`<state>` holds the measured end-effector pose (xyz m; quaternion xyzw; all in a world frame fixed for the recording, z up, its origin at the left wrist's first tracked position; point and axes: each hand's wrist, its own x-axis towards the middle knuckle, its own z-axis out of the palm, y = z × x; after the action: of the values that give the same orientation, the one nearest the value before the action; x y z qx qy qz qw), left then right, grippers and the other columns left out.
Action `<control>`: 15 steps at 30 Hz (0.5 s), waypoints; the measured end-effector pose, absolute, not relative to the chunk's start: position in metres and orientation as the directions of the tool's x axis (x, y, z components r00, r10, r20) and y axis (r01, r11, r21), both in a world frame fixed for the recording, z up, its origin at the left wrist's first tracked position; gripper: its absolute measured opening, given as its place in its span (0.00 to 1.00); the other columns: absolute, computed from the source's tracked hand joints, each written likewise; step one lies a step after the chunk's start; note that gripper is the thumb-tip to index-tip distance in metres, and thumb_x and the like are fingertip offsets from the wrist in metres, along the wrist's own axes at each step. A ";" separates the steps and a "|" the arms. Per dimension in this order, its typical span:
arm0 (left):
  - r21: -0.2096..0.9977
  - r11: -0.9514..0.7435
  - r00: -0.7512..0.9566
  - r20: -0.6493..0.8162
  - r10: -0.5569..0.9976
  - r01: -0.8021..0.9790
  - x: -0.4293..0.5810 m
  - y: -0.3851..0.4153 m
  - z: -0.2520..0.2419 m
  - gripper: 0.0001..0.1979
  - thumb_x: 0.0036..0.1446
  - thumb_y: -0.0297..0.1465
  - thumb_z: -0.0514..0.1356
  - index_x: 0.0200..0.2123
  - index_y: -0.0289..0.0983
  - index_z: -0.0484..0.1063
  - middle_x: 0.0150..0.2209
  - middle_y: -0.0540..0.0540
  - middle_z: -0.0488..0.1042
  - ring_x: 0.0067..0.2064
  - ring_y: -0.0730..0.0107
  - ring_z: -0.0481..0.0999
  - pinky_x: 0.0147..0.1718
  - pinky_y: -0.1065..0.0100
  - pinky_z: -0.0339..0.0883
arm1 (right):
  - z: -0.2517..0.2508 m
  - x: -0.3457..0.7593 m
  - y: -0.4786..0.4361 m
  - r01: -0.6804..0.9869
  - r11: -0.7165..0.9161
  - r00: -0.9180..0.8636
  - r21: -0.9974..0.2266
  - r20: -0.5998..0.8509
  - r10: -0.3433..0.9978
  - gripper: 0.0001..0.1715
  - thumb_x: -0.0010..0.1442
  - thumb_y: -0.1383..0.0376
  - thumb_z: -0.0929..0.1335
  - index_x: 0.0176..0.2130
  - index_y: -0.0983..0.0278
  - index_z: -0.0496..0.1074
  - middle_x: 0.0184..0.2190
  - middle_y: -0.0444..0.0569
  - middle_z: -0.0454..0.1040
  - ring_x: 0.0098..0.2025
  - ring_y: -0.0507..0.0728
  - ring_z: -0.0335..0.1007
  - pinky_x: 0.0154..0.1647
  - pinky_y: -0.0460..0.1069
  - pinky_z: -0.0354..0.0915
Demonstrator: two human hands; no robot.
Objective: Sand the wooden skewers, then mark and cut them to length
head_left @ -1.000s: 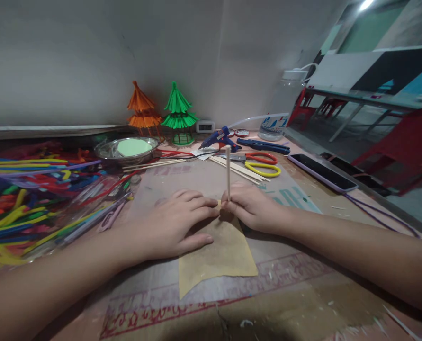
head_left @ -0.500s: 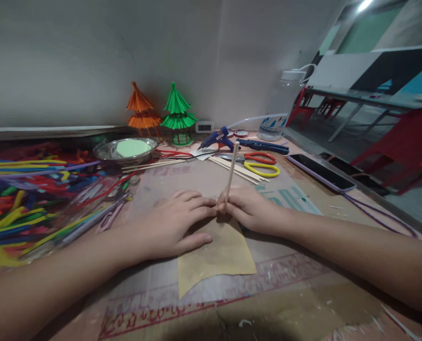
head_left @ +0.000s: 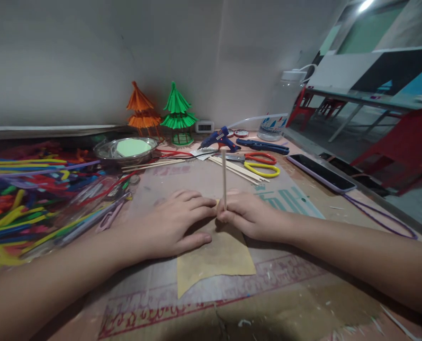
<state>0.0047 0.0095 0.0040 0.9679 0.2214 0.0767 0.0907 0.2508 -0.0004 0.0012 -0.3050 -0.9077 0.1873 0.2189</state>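
A thin wooden stick (head_left: 224, 182) stands nearly upright, with my right hand (head_left: 248, 211) closed around its lower part. The stick's bottom end is hidden by the fingers, down at a tan sheet (head_left: 214, 263) that looks like sandpaper. This sheet lies flat on the table, its near edge curved and ragged. My left hand (head_left: 182, 220) rests palm down on the sheet's left side, fingers spread, fingertips close to the right hand's knuckles.
Colourful pipe cleaners (head_left: 22, 203) cover the left side. Behind are a metal bowl (head_left: 102, 154), orange (head_left: 143, 109) and green (head_left: 178, 111) pavilion models, a glue gun (head_left: 218, 138), scissors (head_left: 262, 169), more sticks (head_left: 237, 170) and a bottle (head_left: 276, 111). A phone (head_left: 320, 173) lies right.
The stick has tipped from leaning right to nearly upright, its top shifting left and lower. My right hand has turned slightly with it. My left hand stays in place.
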 end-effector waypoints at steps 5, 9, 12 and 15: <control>0.190 -0.884 0.881 0.131 0.455 0.428 0.005 0.010 0.002 0.24 0.68 0.46 0.57 0.60 0.40 0.71 0.62 0.38 0.73 0.62 0.47 0.70 0.61 0.45 0.63 | 0.001 0.250 0.000 0.529 0.743 -0.695 -0.410 0.292 0.656 0.16 0.72 0.64 0.62 0.36 0.64 0.75 0.33 0.52 0.79 0.38 0.58 0.73 0.45 0.53 0.64; 0.205 -0.886 0.888 0.117 0.444 0.416 0.003 0.010 0.001 0.22 0.68 0.44 0.57 0.59 0.40 0.72 0.63 0.39 0.73 0.63 0.46 0.68 0.62 0.45 0.62 | 0.004 0.249 -0.006 0.477 0.731 -0.714 -0.488 0.270 0.646 0.19 0.73 0.62 0.62 0.34 0.64 0.75 0.32 0.52 0.78 0.37 0.57 0.72 0.44 0.52 0.65; 0.207 -0.885 0.888 0.118 0.445 0.417 0.003 0.010 0.001 0.23 0.68 0.44 0.56 0.61 0.40 0.71 0.62 0.38 0.73 0.63 0.46 0.69 0.61 0.44 0.62 | 0.003 0.248 -0.007 0.381 0.579 -0.668 -0.721 0.218 0.711 0.17 0.72 0.59 0.64 0.34 0.64 0.74 0.33 0.51 0.77 0.37 0.56 0.73 0.44 0.52 0.66; 0.211 -0.881 0.885 0.113 0.452 0.423 0.003 0.009 0.003 0.24 0.69 0.45 0.55 0.62 0.40 0.70 0.63 0.38 0.72 0.63 0.47 0.68 0.61 0.45 0.63 | -0.001 0.250 0.003 0.120 0.191 -0.528 -0.974 0.100 0.843 0.17 0.68 0.52 0.67 0.35 0.62 0.70 0.27 0.46 0.74 0.30 0.54 0.71 0.36 0.49 0.67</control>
<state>0.0033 0.0095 0.0029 0.9665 0.2265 0.0795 0.0908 0.2504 0.0034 -0.0011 -0.3475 -0.6931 0.5327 0.3392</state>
